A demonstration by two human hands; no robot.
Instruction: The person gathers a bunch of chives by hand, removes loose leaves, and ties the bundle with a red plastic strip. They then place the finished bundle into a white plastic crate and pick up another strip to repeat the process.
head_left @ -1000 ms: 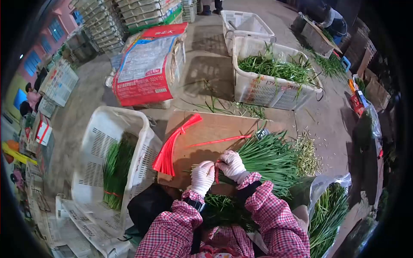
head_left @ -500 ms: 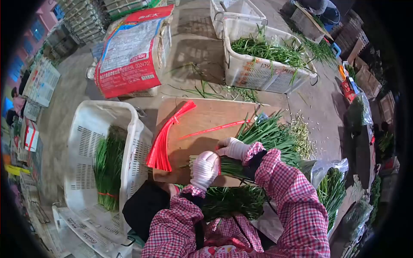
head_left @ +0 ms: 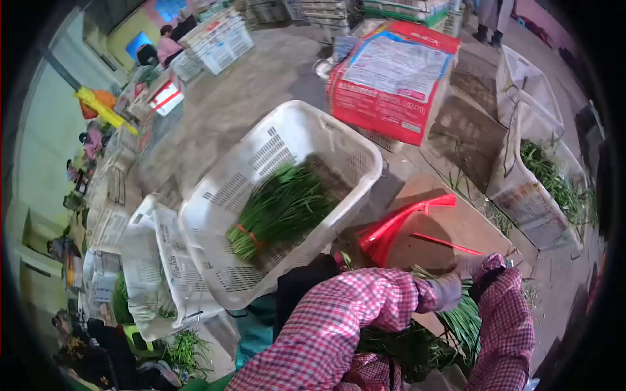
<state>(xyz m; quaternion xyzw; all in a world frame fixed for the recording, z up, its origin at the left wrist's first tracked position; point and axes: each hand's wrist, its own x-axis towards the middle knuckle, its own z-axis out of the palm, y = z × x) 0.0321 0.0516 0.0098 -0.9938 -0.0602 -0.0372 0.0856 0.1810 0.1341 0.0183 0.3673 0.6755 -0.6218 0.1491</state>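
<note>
My left hand [head_left: 446, 290], in a pale glove, is closed around a bunch of chives [head_left: 463, 319] over the near edge of a wooden board [head_left: 482, 225]. Its cut stems poke out to the left. My right hand [head_left: 471, 266], gloved too, is against the far side of the bunch, fingers drawn together; what they pinch is hidden and blurred. On the board lie a sheaf of red tie strips [head_left: 385, 238] and a single red strip [head_left: 447, 244]. More loose greens [head_left: 411, 348] lie below my arms.
Left of the board stands a white crate [head_left: 280, 140] holding a chive bunch [head_left: 283, 202] with a red tie. Another white crate [head_left: 147, 260] is beyond it. A red printed sack [head_left: 391, 81] covers a crate behind; a crate of loose greens [head_left: 535, 202] stands right.
My view has swung to the left, so the board and hands now appear lower right and the white crate sits mid-view. Both hands stay together at the chive bunch.
</note>
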